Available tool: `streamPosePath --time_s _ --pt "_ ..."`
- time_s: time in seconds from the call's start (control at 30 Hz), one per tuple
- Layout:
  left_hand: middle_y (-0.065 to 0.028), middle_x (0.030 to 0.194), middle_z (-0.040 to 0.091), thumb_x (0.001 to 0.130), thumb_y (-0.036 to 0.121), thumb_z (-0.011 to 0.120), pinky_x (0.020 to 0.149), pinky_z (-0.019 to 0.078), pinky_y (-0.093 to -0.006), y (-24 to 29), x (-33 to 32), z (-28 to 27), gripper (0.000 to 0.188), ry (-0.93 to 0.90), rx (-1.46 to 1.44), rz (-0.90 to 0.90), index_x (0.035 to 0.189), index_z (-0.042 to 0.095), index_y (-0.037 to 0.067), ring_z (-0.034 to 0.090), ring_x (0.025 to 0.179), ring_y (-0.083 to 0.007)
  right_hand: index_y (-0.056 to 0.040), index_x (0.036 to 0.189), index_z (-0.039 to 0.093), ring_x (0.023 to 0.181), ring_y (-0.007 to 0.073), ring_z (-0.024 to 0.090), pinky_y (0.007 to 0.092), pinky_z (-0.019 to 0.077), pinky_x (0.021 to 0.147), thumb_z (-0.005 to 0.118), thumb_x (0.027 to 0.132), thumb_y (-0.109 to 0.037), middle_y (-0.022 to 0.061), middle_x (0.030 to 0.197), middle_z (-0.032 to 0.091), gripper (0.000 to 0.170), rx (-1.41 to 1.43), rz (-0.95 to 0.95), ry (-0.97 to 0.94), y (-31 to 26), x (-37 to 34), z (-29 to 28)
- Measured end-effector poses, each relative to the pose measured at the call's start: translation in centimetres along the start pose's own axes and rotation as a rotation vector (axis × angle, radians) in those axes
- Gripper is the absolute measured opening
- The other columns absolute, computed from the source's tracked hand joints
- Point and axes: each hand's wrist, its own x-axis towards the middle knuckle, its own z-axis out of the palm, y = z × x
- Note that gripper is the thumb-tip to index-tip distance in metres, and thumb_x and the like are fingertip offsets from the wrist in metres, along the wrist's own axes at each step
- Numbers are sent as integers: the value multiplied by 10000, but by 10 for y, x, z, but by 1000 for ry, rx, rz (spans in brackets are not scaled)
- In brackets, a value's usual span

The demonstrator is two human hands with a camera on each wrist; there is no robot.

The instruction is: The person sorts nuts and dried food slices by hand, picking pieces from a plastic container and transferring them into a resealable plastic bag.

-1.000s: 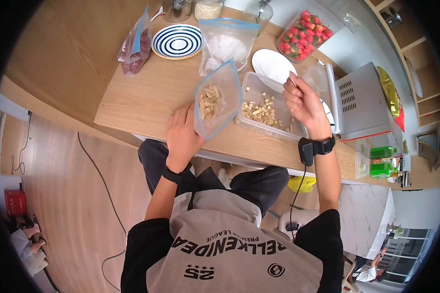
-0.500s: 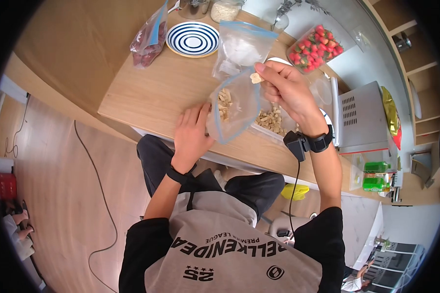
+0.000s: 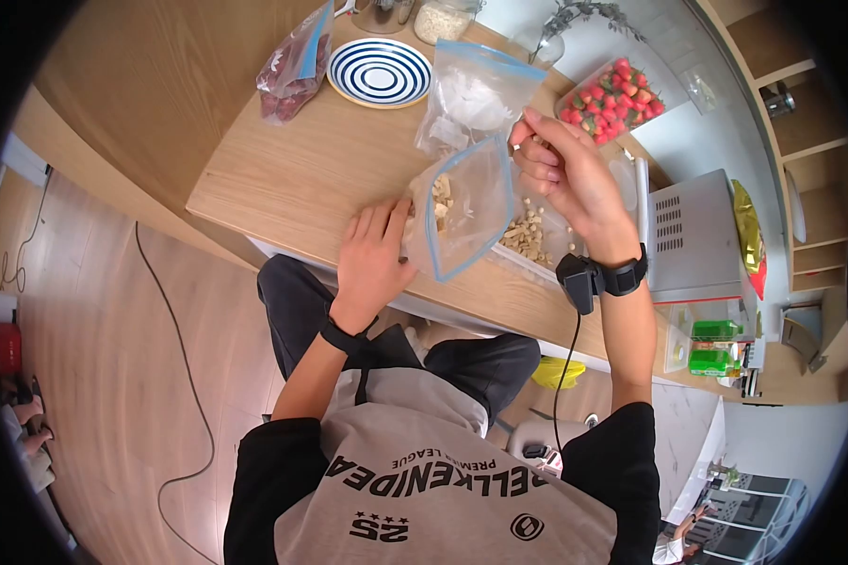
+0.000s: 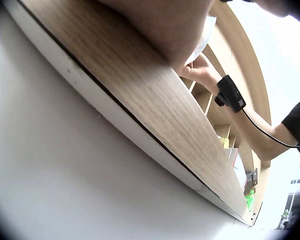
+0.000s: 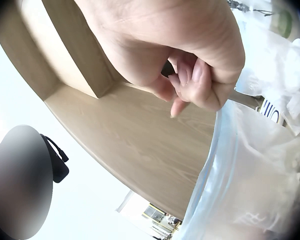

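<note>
In the head view my left hand [image 3: 375,252] lies at the front of the table, its extended fingers against the side of a clear zip bag [image 3: 466,226]. The bag stands tilted with its blue-edged mouth wide and pale, dried-looking pieces [image 3: 440,200] inside. My right hand [image 3: 572,179] hovers just right of the bag mouth, fingers curled. A tiny pale spot shows by its fingertips, and I cannot tell whether it holds a piece. Behind that hand is a plastic box with similar small pieces [image 3: 528,234]. Curled fingers [image 5: 197,80] of the right hand show beside the bag [image 5: 225,165] in the right wrist view.
Beyond the bag stand another zip bag [image 3: 476,99] with white contents, a blue-ringed plate [image 3: 380,73] and a bag of dark red contents [image 3: 292,80]. A tub of strawberries [image 3: 612,102] is at the back right, near a grey appliance [image 3: 693,231].
My right hand came from over the box to the bag mouth with a pale slice at its fingertips, then drew back slightly right; the slice no longer shows clearly. The left hand stays by the bag.
</note>
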Motion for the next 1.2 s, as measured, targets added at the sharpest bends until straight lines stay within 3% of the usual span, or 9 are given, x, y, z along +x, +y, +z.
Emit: streamPosePath --time_s 0.23,0.53,0.77,0.83,0.87,0.93,0.97,1.03,1.2 --pt "-172 1264 641 704 136 760 1018 479 -446 -1 -2 1 709 -8 1 0 1373 585 -17 607 1154 -343 76 1261 671 597 51 307 240 266 542 461 994 -22 -60 733 358 353 -90 55 -58 -12 -7 8" --pt "-174 1264 641 709 145 764 1026 477 -444 -1 -1 1 709 -15 13 4 1375 583 -17 608 1156 -342 -40 1315 678 524 10 286 236 209 499 519 1058 -84 -115 596 364 306 -589 -65 -60 -4 -14 26" --pt "-172 1256 643 709 150 773 1019 481 -443 -1 -1 2 701 2 5 0 1367 590 -13 612 1148 -337 19 1325 646 619 49 386 242 282 561 517 1084 -180 -44 716 463 338 -169 -79 -42 -6 -12 19" --pt "-172 1255 643 708 151 774 1017 481 -443 -1 -2 2 702 6 0 -3 1366 591 -12 612 1148 -336 58 1324 625 750 102 520 255 411 685 499 1095 -230 19 839 591 389 89 -73 -147 -7 -9 13" --pt "-171 1256 643 710 153 774 1017 481 -443 -1 -2 2 698 5 0 -3 1364 591 -11 613 1148 -335 58 1324 625 750 102 520 255 411 685 499 1095 -230 19 839 591 389 89 -73 -147 -6 -8 14" --pt "-170 1257 643 713 154 774 1016 481 -442 -1 -2 1 695 4 -1 -4 1362 592 -11 613 1149 -334 77 1343 599 975 194 658 304 503 891 488 1096 -225 107 1025 709 405 231 -51 -75 -4 -8 17" --pt "-168 1258 643 717 158 774 1016 481 -442 -1 -1 1 690 -1 -2 -5 1360 592 -11 613 1149 -333 77 1343 599 975 194 658 304 503 891 488 1096 -225 107 1025 709 405 231 -50 -76 -5 -9 17" --pt "-167 1259 643 720 161 774 1015 482 -441 -1 -1 0 685 -4 -2 -7 1358 592 -11 613 1149 -332 86 1368 572 1229 302 655 370 501 1067 472 1094 -204 202 1254 701 411 291 -53 -172 -5 -11 16" --pt "-163 1259 644 729 173 775 1014 482 -438 -1 -1 -1 670 -6 3 -4 1348 598 -15 615 1150 -329 97 1401 536 1320 363 610 408 463 1162 458 1085 -177 257 1325 658 425 259 -51 -138 -6 -12 26"
